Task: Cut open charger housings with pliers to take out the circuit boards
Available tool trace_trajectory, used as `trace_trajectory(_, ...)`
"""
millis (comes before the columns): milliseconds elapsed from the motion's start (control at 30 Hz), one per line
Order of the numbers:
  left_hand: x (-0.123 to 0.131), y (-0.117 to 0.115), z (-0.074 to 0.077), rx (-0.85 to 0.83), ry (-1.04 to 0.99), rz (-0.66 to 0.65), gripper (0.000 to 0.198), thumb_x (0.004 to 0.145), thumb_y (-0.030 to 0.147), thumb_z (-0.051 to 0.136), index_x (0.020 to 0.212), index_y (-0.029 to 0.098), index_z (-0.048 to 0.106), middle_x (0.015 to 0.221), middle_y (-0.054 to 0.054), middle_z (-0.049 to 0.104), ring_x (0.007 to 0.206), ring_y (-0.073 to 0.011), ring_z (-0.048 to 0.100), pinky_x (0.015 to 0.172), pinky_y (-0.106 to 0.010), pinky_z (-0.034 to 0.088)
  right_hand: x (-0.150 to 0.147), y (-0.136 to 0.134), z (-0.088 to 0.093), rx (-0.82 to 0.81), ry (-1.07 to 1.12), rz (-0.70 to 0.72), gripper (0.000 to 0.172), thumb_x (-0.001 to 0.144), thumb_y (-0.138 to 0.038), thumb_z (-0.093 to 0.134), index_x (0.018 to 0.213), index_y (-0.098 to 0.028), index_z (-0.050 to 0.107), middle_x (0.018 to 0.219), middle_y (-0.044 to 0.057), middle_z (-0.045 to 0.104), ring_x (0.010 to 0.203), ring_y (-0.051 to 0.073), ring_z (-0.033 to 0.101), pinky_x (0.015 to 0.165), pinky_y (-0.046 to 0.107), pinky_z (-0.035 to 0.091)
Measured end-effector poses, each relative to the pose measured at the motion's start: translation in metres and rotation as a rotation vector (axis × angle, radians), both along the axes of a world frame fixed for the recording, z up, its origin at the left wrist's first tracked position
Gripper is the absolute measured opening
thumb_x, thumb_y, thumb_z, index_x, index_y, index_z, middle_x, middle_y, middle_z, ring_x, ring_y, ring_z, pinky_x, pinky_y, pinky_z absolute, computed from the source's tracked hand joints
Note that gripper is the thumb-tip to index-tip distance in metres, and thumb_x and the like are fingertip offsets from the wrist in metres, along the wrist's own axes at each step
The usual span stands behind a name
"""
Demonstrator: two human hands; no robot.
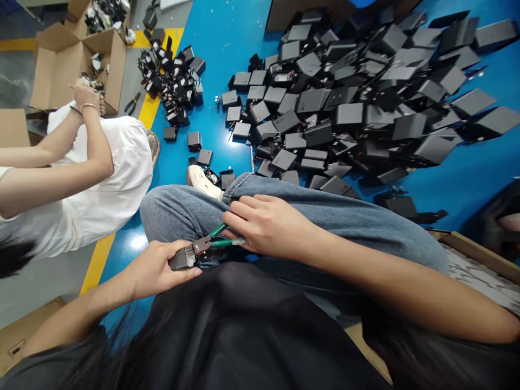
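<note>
Holding pliers — dark boxes heaped ahead

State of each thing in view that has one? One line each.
Left hand: gripping black case
Right hand: gripping green-handled pliers
Green-handled pliers: handles spread, head at black case
Black case: held
Second pliers: lying unheld
Cardboard box: open, items inside
Dark cases: piled loosely

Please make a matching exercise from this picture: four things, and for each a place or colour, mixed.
Things:
1. Green-handled pliers
2. Dark box nearest the pliers
3. Large pile of dark boxes
4. Floor stripe

Places or colours:
A. Yellow
B. In the left hand
C. On the blue floor
D. In the right hand

Pairs: 1-D; 2-B; 3-C; 4-A
</note>
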State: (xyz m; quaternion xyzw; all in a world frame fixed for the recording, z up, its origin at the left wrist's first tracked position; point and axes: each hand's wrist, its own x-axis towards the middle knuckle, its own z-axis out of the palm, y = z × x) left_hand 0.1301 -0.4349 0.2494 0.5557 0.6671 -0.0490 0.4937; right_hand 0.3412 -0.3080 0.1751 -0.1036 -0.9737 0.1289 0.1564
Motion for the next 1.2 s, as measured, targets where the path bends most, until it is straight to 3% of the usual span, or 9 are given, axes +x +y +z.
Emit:
trace_trajectory(100,-0.001,-0.009,0.001,0.021,-0.024,-0.013,0.032,0.083,0.046,0.061,0.102,0.020,0.066,0.068,0.004,0.063,0.057,-0.0100,0.053,0.053,-0.020,0.035,0.001,-0.002,0.003,-0.005,0.024,0.029,0.030,0.099,-0.030,0.039,0.082,-0.015,0.058,0.075,0.006,0.057,0.068,0.016,0.043,0.060,0.030,0.026)
trace_trajectory(200,-0.002,-0.022,-0.001,0.079,-0.044,-0.019,0.036,0.084,0.045,0.061,0.111,0.022,0.063,0.086,0.001,0.072,0.068,-0.0121,0.062,0.061,-0.020,0.044,0.003,-0.006,0.007,-0.023,0.033,0.055,0.029,0.099,-0.029,0.039,0.082,-0.015,0.058,0.075,0.005,0.056,0.067,0.015,0.042,0.060,0.030,0.027)
trace_trajectory(467,-0.005,-0.039,-0.015,0.124,-0.079,-0.053,0.041,0.084,0.043,0.063,0.120,0.024,0.060,0.109,-0.002,0.073,0.095,-0.0172,0.070,0.082,-0.023,0.053,0.006,-0.015,0.003,-0.092,0.011,0.079,0.027,0.098,-0.028,0.042,0.081,-0.016,0.058,0.072,0.003,0.054,0.065,0.014,0.042,0.060,0.030,0.029)
trace_trajectory(800,0.007,-0.014,-0.030,-0.018,-0.137,-0.155,0.039,0.082,0.040,0.064,0.118,0.027,0.062,0.111,-0.001,0.073,0.099,-0.0206,0.070,0.083,-0.028,0.055,0.033,-0.018,-0.007,-0.217,-0.053,-0.012,0.023,0.097,-0.026,0.045,0.082,-0.015,0.060,0.070,0.002,0.053,0.062,0.014,0.040,0.058,0.030,0.028)
trace_trajectory(1033,0.010,-0.017,-0.036,-0.017,-0.136,-0.207,0.043,0.082,0.045,0.063,0.121,0.027,0.061,0.119,-0.003,0.071,0.107,-0.0251,0.067,0.091,-0.034,0.053,0.050,-0.026,-0.009,-0.253,-0.083,-0.059,0.022,0.096,-0.028,0.047,0.083,-0.016,0.061,0.070,0.002,0.053,0.062,0.014,0.042,0.058,0.030,0.029)
trace_trajectory(1200,0.008,0.014,-0.048,-0.005,-0.117,-0.120,0.039,0.083,0.048,0.060,0.117,0.028,0.062,0.108,-0.001,0.074,0.096,-0.0221,0.069,0.079,-0.029,0.050,0.041,-0.006,-0.013,-0.141,-0.177,-0.115,0.023,0.095,-0.027,0.046,0.086,-0.015,0.062,0.075,0.005,0.056,0.066,0.016,0.044,0.061,0.031,0.029)
